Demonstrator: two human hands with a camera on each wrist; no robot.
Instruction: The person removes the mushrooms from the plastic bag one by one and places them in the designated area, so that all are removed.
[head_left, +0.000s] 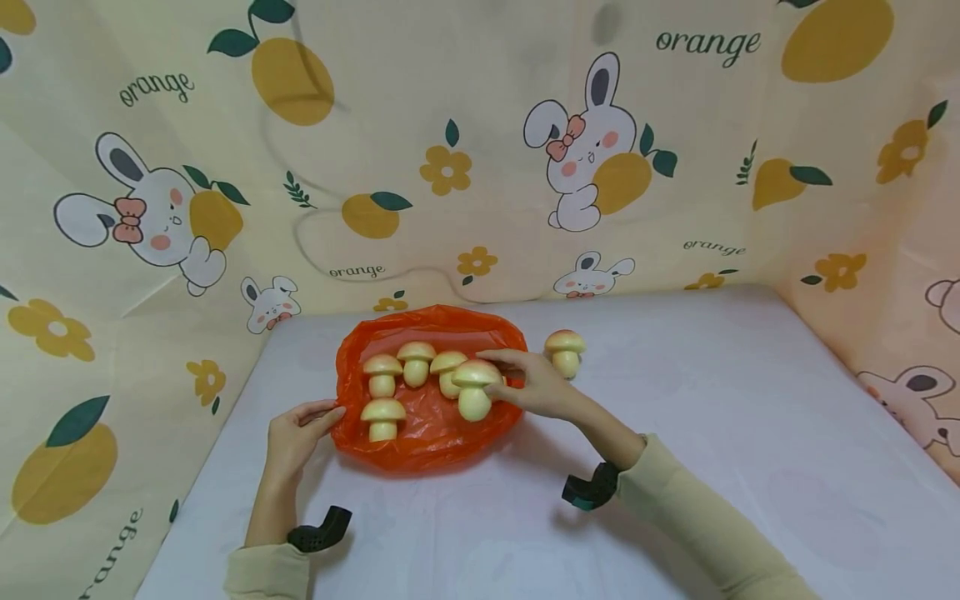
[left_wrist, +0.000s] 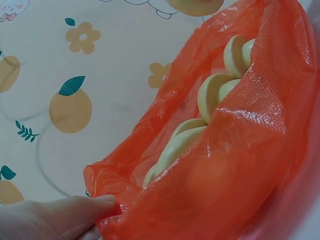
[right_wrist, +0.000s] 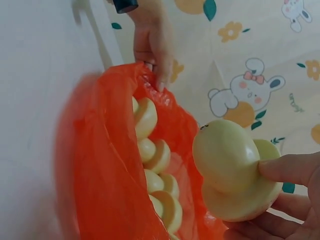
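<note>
An orange-red plastic bag (head_left: 427, 454) lies on the table, its mouth spread wide. My left hand (head_left: 295, 437) pinches the bag's left rim between thumb and fingers. Several mushrooms (head_left: 416, 362), pale yellow with pink-tinged caps, stand inside. In my right hand (head_left: 543, 387) is another mushroom (head_left: 474, 392), gripped by its cap and stem over the right part of the bag. The right wrist view shows this mushroom (right_wrist: 225, 155) between thumb and fingers, close beside the bag's opening. One more mushroom (head_left: 566, 354) stands on the table just beyond the right hand.
A white-covered table (head_left: 712, 417) extends right of the bag and toward me. Behind it and along both sides hangs a cream cloth (head_left: 465, 100) printed with rabbits, oranges and flowers. A black band (head_left: 322, 529) sits on the left wrist, another (head_left: 591, 487) on the right.
</note>
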